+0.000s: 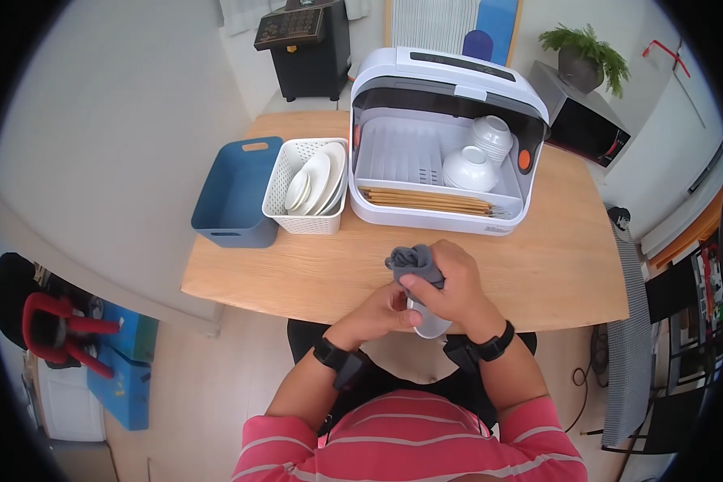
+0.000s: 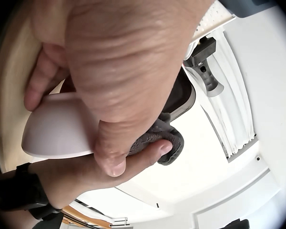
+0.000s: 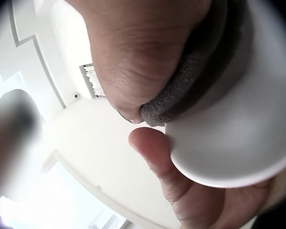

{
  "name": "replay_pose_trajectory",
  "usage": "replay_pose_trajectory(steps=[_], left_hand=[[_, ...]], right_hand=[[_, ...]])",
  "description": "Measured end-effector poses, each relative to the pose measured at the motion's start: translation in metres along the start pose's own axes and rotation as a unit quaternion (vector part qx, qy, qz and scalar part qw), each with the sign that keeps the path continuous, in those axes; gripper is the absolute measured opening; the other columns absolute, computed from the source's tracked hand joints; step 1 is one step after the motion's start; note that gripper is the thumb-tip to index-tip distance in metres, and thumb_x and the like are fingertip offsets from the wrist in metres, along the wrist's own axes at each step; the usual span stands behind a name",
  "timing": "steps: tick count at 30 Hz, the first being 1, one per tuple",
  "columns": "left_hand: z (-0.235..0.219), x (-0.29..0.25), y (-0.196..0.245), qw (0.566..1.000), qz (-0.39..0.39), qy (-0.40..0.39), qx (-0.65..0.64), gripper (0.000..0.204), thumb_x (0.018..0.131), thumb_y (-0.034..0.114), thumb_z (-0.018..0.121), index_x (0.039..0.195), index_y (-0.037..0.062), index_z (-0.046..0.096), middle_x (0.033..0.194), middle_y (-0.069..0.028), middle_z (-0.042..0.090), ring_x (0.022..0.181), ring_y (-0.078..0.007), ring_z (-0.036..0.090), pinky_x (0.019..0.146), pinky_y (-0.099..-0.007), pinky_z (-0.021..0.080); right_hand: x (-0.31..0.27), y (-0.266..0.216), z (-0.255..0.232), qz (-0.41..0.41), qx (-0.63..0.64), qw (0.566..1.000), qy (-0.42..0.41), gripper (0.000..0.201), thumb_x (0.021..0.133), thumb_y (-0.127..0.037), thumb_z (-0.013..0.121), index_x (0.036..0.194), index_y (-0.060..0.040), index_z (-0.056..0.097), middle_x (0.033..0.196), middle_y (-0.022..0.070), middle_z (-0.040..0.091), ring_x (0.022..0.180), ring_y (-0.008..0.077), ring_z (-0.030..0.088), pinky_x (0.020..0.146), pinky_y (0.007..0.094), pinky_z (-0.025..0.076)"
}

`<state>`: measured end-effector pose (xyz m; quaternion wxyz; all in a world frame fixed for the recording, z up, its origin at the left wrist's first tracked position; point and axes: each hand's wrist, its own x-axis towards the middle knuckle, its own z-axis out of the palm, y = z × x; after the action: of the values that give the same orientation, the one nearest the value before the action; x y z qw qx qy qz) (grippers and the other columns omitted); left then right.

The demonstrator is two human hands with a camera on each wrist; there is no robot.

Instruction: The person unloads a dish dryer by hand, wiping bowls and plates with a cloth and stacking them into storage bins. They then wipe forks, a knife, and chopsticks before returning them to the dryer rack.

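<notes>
The white bowl [image 1: 432, 323] is grasped by the left grip [image 1: 377, 315], with the thumb laid at its rim, while the grey cloth [image 1: 414, 261] is clutched by the right grip [image 1: 451, 281] and held against the wall of the same bowl; a bunched end of cloth is seen projecting above the right thumb. The two grips are noted close together at the near edge of the bench [image 1: 554, 265], the bowl being held between them with its rim tilted. Black wristbands [image 1: 330, 353] are worn just behind both grips, and a striped red shirt [image 1: 402, 442] is seen nearest the camera. Directly beyond the grips, a white cabinet [image 1: 434, 223] with a raised dark lid [image 1: 426, 98] is stood on the bench; a row of brown sticks [image 1: 426, 201] is laid along its front compartment, and further white bowls [image 1: 470, 170] are placed at its right side, some of them stacked. Beyond and to the left of the grips, white plates [image 1: 316, 178] are stood on edge in a perforated white basket [image 1: 305, 223], beside which a blue bin [image 1: 253, 234] is set, farther left. Far beyond the grips, to the right, a potted plant [image 1: 581, 68] is carried by a microwave [image 1: 582, 120].
</notes>
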<state>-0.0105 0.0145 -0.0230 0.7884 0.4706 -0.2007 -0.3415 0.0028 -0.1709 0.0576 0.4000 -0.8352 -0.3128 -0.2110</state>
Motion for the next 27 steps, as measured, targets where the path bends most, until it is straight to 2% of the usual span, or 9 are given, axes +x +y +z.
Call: replay_pose_trajectory(steps=[9,11,12,14,17,19,21,23,27], left_hand=[[0.003,0.004,0.003,1.000,0.004,-0.001,-0.016,0.111,0.076,0.049,0.091,0.158,0.0036,0.031,0.148,-0.0088,0.052,0.135,-0.0206,0.051,0.113,-0.0369,0.042],[0.000,0.001,0.000,0.999,0.014,0.016,-0.044,0.114,0.075,0.050,0.091,0.159,0.0040,0.030,0.149,-0.0086,0.050,0.137,-0.0217,0.050,0.115,-0.0381,0.040],[0.000,0.001,-0.002,0.997,0.035,0.043,-0.062,0.116,0.074,0.053,0.091,0.159,0.0041,0.030,0.151,-0.0084,0.049,0.139,-0.0221,0.048,0.116,-0.0389,0.039],[0.003,0.001,-0.003,0.994,0.047,0.066,-0.076,0.117,0.073,0.055,0.091,0.159,0.0042,0.030,0.153,-0.0082,0.048,0.141,-0.0224,0.047,0.117,-0.0398,0.038],[0.008,0.003,0.001,0.996,0.035,0.080,-0.031,0.119,0.071,0.059,0.090,0.159,0.0044,0.030,0.154,-0.0088,0.047,0.142,-0.0227,0.046,0.118,-0.0404,0.038],[0.005,0.005,0.000,0.995,0.010,0.098,-0.035,0.122,0.069,0.064,0.088,0.158,0.0044,0.030,0.154,-0.0089,0.046,0.142,-0.0227,0.046,0.118,-0.0402,0.037],[0.009,0.012,0.002,0.995,0.001,0.100,-0.019,0.122,0.070,0.065,0.088,0.158,0.0042,0.031,0.153,-0.0088,0.047,0.142,-0.0228,0.047,0.118,-0.0400,0.038],[0.015,0.022,0.013,0.994,-0.010,0.105,0.000,0.121,0.070,0.065,0.088,0.158,0.0040,0.032,0.152,-0.0087,0.049,0.142,-0.0229,0.047,0.117,-0.0399,0.038],[0.033,0.072,0.076,0.976,0.068,0.097,0.186,0.111,0.072,0.059,0.089,0.154,0.0032,0.038,0.146,-0.0086,0.054,0.137,-0.0221,0.051,0.113,-0.0392,0.042]], right_hand=[[-0.036,0.048,-0.026,0.136,-0.012,0.979,0.151,0.029,0.081,-0.028,0.082,0.093,-0.0039,0.072,0.079,0.0158,0.067,0.071,0.0363,0.064,0.066,0.0447,0.052],[-0.057,0.063,-0.049,0.170,-0.156,0.956,0.183,0.031,0.083,-0.024,0.080,0.102,-0.0012,0.071,0.093,0.0181,0.070,0.082,0.0361,0.068,0.074,0.0435,0.054],[-0.068,0.069,-0.058,0.174,-0.156,0.954,0.187,0.031,0.083,-0.024,0.080,0.102,-0.0012,0.071,0.093,0.0181,0.070,0.082,0.0361,0.068,0.074,0.0435,0.054],[-0.094,0.077,-0.076,0.246,-0.128,0.905,0.322,0.033,0.085,-0.020,0.079,0.109,0.0009,0.068,0.104,0.0188,0.070,0.092,0.0348,0.068,0.081,0.0418,0.054],[-0.138,0.083,-0.089,0.295,-0.161,0.873,0.353,0.034,0.087,-0.017,0.078,0.113,0.0014,0.066,0.106,0.0175,0.069,0.097,0.0335,0.068,0.086,0.0407,0.053],[-0.154,0.080,-0.094,0.302,-0.171,0.873,0.342,0.035,0.083,-0.018,0.080,0.109,0.0010,0.066,0.102,0.0177,0.069,0.094,0.0357,0.067,0.084,0.0427,0.052],[-0.165,0.081,-0.097,0.272,-0.249,0.903,0.220,0.039,0.078,-0.020,0.082,0.107,0.0008,0.066,0.100,0.0190,0.068,0.092,0.0383,0.065,0.082,0.0454,0.051],[-0.163,0.081,-0.095,0.289,-0.242,0.893,0.246,0.041,0.072,-0.020,0.084,0.104,0.0002,0.066,0.097,0.0191,0.068,0.090,0.0398,0.063,0.080,0.0471,0.050],[-0.159,0.079,-0.100,0.281,-0.233,0.898,0.246,0.041,0.070,-0.020,0.084,0.102,-0.0006,0.068,0.095,0.0161,0.069,0.091,0.0376,0.063,0.083,0.0465,0.050]])
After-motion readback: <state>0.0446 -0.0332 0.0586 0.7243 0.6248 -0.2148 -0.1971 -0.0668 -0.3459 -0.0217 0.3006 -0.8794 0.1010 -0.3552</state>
